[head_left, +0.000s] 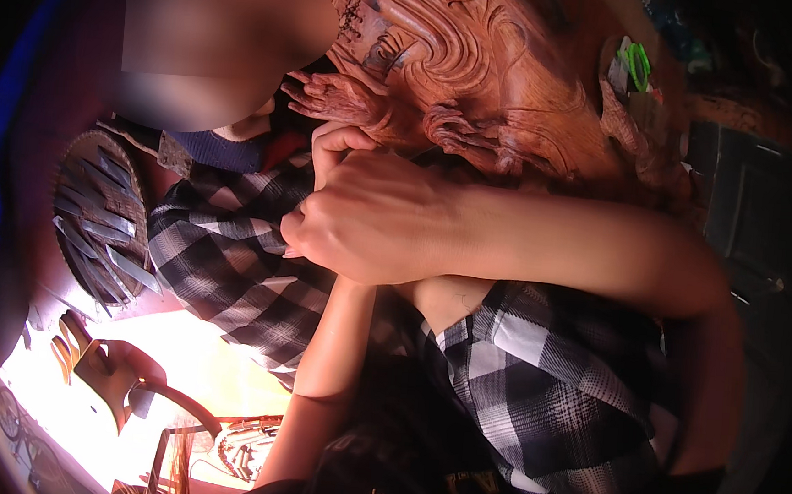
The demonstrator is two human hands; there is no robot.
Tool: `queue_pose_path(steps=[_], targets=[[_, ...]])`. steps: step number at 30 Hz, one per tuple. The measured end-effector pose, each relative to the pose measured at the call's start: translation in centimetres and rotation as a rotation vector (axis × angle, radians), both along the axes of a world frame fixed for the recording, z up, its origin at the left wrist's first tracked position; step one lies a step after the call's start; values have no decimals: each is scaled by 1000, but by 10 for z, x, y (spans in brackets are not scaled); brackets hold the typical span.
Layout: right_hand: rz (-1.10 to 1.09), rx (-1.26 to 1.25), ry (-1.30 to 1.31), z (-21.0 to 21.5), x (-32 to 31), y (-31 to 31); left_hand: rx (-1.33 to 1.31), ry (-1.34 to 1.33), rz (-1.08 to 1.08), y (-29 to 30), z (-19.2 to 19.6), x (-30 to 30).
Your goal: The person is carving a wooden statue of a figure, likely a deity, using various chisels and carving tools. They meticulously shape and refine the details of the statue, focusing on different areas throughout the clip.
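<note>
Right hand (375, 213) crosses the left hand (333, 145), seemingly for steadiness, carved wood (509, 71) just beyond; I cannot tell either's grip.

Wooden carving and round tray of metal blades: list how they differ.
The wooden carving is reddish-brown with swirling relief; the round tray is darker.
The carving spreads widely across the top; the tray appears smaller, at left.
The tray bears metal blades; the carving bears hand-like shapes.
</note>
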State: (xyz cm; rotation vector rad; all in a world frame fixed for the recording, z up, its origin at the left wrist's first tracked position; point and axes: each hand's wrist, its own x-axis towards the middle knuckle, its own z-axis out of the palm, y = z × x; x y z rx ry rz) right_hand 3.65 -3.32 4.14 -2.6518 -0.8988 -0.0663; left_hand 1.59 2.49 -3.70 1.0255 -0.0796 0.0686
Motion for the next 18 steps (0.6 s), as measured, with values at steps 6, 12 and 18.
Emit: queue_pose_path(steps=[6, 12, 18], targets=[[6, -180, -36, 3, 5, 20, -42, -7, 2, 0, 2, 4], [-19, 31, 232, 15, -3, 2, -55, -4, 6, -6, 3, 1], [250, 170, 254, 24, 5, -4, -129, -28, 8, -10, -1, 4]])
